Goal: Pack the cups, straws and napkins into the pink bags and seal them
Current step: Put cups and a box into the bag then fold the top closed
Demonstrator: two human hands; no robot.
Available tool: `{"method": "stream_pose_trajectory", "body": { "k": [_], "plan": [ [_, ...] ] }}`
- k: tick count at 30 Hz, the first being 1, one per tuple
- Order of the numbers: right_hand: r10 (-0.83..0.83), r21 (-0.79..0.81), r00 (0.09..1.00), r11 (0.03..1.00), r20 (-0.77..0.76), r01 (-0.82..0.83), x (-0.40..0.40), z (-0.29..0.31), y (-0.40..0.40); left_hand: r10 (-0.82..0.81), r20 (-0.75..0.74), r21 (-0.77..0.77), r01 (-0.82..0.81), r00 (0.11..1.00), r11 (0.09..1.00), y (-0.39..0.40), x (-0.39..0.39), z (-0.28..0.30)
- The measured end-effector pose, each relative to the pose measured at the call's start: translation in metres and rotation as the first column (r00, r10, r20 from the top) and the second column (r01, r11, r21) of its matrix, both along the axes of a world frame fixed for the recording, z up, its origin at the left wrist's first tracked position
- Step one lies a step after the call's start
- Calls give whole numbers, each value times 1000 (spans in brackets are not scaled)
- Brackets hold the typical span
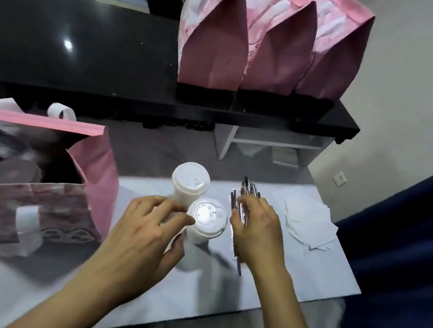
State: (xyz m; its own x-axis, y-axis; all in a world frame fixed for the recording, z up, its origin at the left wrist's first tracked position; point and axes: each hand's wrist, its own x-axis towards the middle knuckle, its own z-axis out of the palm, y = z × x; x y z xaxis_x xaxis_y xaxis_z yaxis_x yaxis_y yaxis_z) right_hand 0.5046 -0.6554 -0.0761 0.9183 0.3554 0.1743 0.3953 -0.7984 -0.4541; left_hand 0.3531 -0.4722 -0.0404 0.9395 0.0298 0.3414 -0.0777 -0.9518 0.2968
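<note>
While our left hand [148, 227] curls its fingers round the nearer cup [208, 219], our right hand [255, 226] pinches the straws [244, 196] just right of it. Next, we judge, both go into the open pink bag [94, 173] left of that cup.

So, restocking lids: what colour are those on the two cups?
White, on both cups, clearest in the head view.

Two lidded white cups [197, 203] stand upright between open pink bag [94, 173] and straws [243, 210].
</note>
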Motion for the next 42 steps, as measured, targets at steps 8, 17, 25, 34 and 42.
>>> {"method": "stream_pose_trajectory", "body": {
  "k": [8,17,25,34,42],
  "plan": [
    [-185,-467,967,880,-174,84,40,-74,-5,77,-125,-2,-78,989,997,-12,6,-19],
    [-263,-487,914,869,-311,84,41,-95,-3,138,-163,-20,-144,977,989,-11,13,-19],
    [-251,-485,946,866,-207,124,41,-93,-5,147,-163,-8,-150,976,989,-5,11,-15],
    [-197,-440,946,895,-259,66,20,-92,6,122,-129,-5,-124,984,992,8,-4,-10],
    [-325,-447,896,878,-302,168,19,-75,19,129,-94,-22,-131,987,991,34,-24,3]
  ]
}}
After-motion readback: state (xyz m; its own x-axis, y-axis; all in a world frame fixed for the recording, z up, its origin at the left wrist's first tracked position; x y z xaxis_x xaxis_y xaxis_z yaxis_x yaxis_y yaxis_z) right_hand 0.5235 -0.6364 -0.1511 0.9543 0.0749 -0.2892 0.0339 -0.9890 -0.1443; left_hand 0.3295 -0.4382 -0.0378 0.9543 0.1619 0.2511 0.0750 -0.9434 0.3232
